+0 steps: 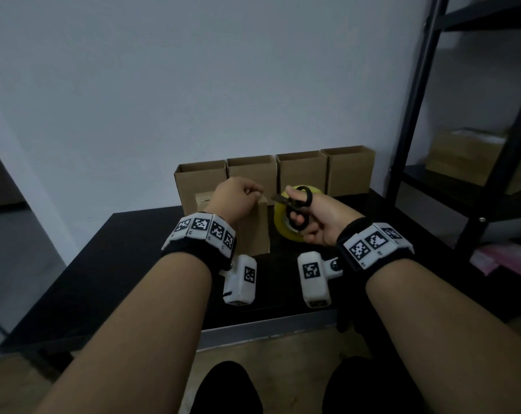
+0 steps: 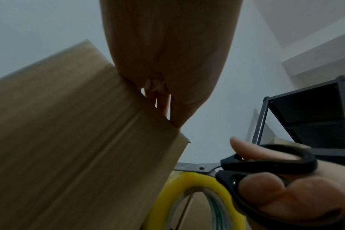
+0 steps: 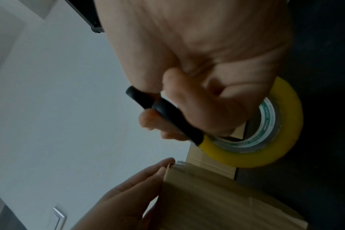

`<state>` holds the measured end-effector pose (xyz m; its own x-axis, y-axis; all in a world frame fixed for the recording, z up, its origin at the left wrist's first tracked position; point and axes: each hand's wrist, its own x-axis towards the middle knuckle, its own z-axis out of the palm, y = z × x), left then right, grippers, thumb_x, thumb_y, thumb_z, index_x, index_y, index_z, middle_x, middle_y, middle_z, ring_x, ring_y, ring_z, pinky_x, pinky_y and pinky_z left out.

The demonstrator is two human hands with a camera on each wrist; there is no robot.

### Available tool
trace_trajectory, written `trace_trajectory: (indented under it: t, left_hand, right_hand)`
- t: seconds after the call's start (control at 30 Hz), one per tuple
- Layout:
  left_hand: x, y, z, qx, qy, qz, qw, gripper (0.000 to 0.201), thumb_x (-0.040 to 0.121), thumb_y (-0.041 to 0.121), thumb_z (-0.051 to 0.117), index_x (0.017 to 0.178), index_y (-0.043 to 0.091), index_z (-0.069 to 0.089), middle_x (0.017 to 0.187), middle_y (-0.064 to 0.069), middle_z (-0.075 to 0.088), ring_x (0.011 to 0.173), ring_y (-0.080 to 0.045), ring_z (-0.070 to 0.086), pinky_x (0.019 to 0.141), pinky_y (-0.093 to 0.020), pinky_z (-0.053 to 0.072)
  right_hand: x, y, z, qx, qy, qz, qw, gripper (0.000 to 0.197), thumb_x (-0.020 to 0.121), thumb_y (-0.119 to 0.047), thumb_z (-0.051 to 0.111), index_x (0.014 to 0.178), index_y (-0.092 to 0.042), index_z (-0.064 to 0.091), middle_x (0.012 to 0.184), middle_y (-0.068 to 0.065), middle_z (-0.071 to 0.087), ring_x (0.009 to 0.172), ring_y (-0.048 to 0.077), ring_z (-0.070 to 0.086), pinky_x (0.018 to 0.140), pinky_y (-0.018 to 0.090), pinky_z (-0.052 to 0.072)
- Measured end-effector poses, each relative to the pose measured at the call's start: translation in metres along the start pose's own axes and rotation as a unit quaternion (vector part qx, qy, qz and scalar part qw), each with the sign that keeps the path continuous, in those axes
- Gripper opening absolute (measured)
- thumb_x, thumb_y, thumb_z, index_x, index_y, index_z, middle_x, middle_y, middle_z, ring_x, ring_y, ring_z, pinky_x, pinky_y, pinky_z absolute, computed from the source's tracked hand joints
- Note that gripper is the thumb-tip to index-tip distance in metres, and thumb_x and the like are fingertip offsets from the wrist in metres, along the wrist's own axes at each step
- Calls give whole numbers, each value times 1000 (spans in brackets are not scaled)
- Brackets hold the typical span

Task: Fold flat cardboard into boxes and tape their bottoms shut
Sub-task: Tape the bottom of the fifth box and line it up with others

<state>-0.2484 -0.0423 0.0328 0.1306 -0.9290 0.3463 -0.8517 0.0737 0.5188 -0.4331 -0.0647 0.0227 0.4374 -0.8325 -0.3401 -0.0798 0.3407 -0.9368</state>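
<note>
A brown cardboard box [image 1: 253, 231] stands upright on the black table [image 1: 119, 264]. My left hand [image 1: 244, 197] rests on its top, fingers lying fairly straight along the top face with the fingertips [image 3: 167, 163] at the right edge. My right hand [image 1: 322, 216] grips black-handled scissors [image 1: 301, 210], blades pointing left toward the box's top corner. A yellow tape roll [image 1: 280, 216] stands on edge right beside the box, behind the scissors. In the left wrist view the scissors [image 2: 266, 163] hover just above the roll [image 2: 197, 182], next to the box [image 2: 69, 140].
Several open-topped cardboard boxes [image 1: 274, 171] stand in a row against the white wall at the back of the table. A black metal shelf [image 1: 432, 115] rises at the right, holding cartons. Something pink [image 1: 498, 258] lies low at the right.
</note>
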Motion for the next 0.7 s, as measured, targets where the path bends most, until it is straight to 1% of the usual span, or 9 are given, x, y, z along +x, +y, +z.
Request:
trace_trajectory:
  t: [0.07,0.1,0.2,0.23,0.3,0.4,0.53,0.6,0.7]
  left_hand:
    - [0,1,2,-3,5,-3,1000,25,96,20,52,115,19,69,122,1,65,114,-14,56,94,-26,41]
    - [0,2,3,-2,8,-5,1000,25,95,22,53,115,19,68,120,1,65,111,-13,56,91,-25,42]
    - [1,4,10,10,22,0,1000,29,90,36,62,111,17,69,108,1,66,95,-9,55,78,-24,41]
    - [2,4,12,21,26,2,999,34,87,41,65,109,16,69,104,2,65,93,-10,54,76,-24,40]
    - [5,4,17,42,32,3,999,38,83,44,68,109,16,67,104,1,63,95,-13,55,75,-25,40]
    - [10,6,21,55,39,5,998,35,82,42,69,108,19,67,108,-2,61,102,-17,55,80,-27,42]
    - [11,13,30,90,44,3,995,22,85,38,62,104,30,70,113,-4,53,114,-24,46,95,-38,43]
    - [12,19,37,156,29,6,987,23,85,46,61,102,35,70,116,-2,50,117,-25,42,98,-43,40]
    - [15,31,46,241,12,-4,970,33,81,60,60,105,39,69,121,0,49,121,-26,38,102,-50,34]
  right_hand:
    - [0,0,-4,0,-5,-1,1000,43,85,-58,61,81,-16,58,59,-3,49,49,9,32,42,20,28]
    - [-1,0,-5,0,-10,-1,1000,43,85,-59,60,83,-16,58,60,-3,49,52,10,32,43,20,28]
    - [-1,-3,-8,1,-20,-9,1000,43,84,-59,60,80,-17,57,61,-2,47,52,11,30,42,20,27]
    - [-1,-4,-9,-1,-21,-11,1000,43,84,-60,60,79,-17,56,61,-2,47,52,11,29,42,20,26]
    - [-2,-6,-12,-7,-18,-15,1000,43,84,-60,59,77,-18,55,60,-3,46,49,10,30,41,20,25]
    - [-4,-9,-17,-8,-10,-20,1000,44,85,-59,59,73,-17,53,57,-3,46,41,8,31,40,18,23]
    - [-9,-14,-26,-1,-3,-28,1000,45,86,-58,58,73,-16,54,54,-3,46,33,6,28,38,17,22]
    - [-10,-15,-32,0,-1,-26,1000,47,85,-59,58,72,-15,52,52,-4,45,33,6,27,37,17,22]
    - [-10,-16,-38,-1,-5,-20,1000,49,84,-61,59,73,-14,51,50,-4,44,34,6,23,36,17,21]
